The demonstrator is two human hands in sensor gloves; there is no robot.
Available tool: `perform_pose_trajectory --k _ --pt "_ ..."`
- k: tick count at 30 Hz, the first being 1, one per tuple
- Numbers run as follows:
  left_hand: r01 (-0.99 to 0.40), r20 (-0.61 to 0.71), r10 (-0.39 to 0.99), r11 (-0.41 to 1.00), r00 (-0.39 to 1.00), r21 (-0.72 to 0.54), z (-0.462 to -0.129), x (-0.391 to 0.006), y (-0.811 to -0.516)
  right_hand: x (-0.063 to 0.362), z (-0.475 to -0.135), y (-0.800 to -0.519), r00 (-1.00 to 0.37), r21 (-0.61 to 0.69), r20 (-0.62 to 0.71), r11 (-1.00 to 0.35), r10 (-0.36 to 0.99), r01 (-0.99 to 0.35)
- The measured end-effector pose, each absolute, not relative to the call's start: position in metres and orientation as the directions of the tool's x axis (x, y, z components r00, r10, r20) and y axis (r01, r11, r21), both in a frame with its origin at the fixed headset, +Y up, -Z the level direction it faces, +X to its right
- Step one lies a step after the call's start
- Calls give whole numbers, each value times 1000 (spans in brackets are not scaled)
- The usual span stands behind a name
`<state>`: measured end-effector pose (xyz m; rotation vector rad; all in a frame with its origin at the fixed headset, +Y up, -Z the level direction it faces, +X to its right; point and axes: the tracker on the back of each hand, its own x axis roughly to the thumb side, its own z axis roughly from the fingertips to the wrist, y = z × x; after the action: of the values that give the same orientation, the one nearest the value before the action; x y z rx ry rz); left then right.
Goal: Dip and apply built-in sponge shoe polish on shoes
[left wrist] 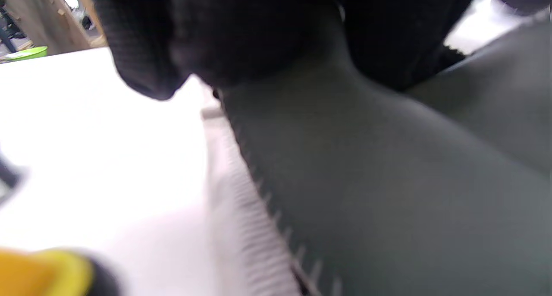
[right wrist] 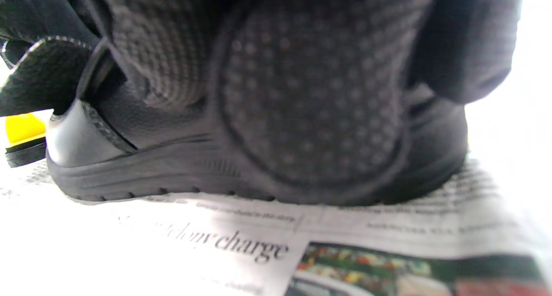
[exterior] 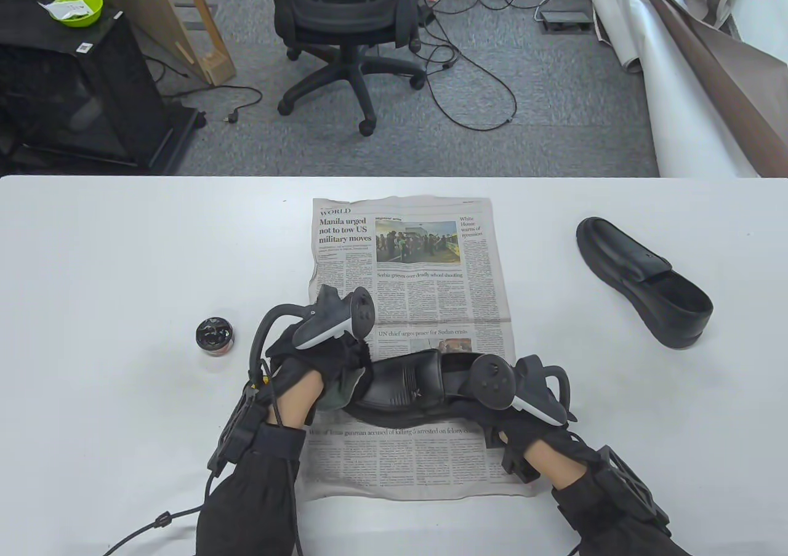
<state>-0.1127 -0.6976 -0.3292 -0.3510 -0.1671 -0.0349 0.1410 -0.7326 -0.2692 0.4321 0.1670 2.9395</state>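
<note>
right fingers (right wrist: pixel 310 102) curled round shoe (exterior: pixel 409 386), left hand (exterior: pixel 320 359) clutching cloth (left wrist: pixel 366 179); open tin (exterior: pixel 214 334) of black polish beside

Two shoes (exterior: pixel 643 282) (exterior: pixel 409 390), one polish tin (exterior: pixel 214 334)

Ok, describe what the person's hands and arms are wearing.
Both hands wear black sensor gloves; the right hand glove's palm side shows a dotted grip texture. A black-and-white tracker is strapped to the back of the left hand, and a similar one sits on the right. Black sleeves, black wrist modules, and black cables trailing from the left wrist.
</note>
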Motion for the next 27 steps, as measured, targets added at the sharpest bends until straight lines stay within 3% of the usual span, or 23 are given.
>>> perform_pose_trajectory --k 4,12,20,27 --pt "-108 295 169 971 940 -213 -311 -86 -691 141 -269 -732 -945 135 275 -980 179 -146" --pt "-17 344 57 993 937 -117 -296 -38 -702 141 -269 -732 -945 130 277 -981 175 -143" --pt "110 314 -59 983 948 -147 -292 -53 -706 140 -269 -732 -945 133 277 -981 175 -143" --pt "215 245 -165 957 955 -193 -287 -92 -710 140 -269 -732 -946 132 274 -981 174 -142"
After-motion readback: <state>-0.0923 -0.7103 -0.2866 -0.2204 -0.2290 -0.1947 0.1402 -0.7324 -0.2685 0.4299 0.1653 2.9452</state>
